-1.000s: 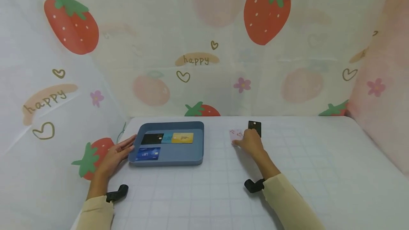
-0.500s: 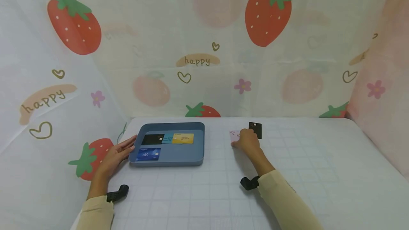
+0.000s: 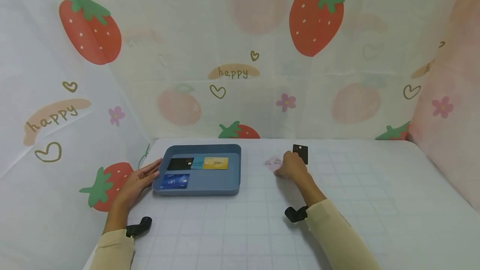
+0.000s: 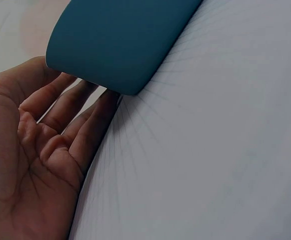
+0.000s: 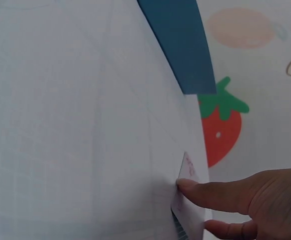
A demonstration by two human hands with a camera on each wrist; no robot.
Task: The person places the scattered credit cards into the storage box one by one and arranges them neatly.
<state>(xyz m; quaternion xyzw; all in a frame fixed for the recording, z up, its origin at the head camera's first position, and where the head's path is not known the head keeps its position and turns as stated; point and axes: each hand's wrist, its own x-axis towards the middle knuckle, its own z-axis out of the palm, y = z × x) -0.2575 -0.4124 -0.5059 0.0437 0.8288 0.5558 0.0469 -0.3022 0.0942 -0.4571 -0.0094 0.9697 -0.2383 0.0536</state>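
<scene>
My right hand (image 3: 293, 165) pinches a white card with pink print (image 3: 273, 163) by its edge. In the right wrist view the card (image 5: 188, 197) is tilted up off the table, thumb on its near edge; the other fingers are partly hidden. A black card (image 3: 301, 153) with a chip lies just behind this hand. My left hand (image 3: 136, 184) rests along the left wall of a blue tray (image 3: 213, 183), its fingers stretched out. The left wrist view shows these fingers against the outside of the tray wall (image 4: 120, 45).
Inside the tray lie a black card (image 3: 180, 164), a teal card (image 3: 197, 163) partly under a yellow card (image 3: 216, 163), and a blue card (image 3: 175, 181) nearer the front. A white gridded cloth (image 3: 225, 228) covers the table. A strawberry-print curtain (image 3: 180, 32) stands behind.
The pink-printed card has turned and tilted, one corner now pointing left. My right hand has shifted only slightly. Left hand and tray stay in place.
</scene>
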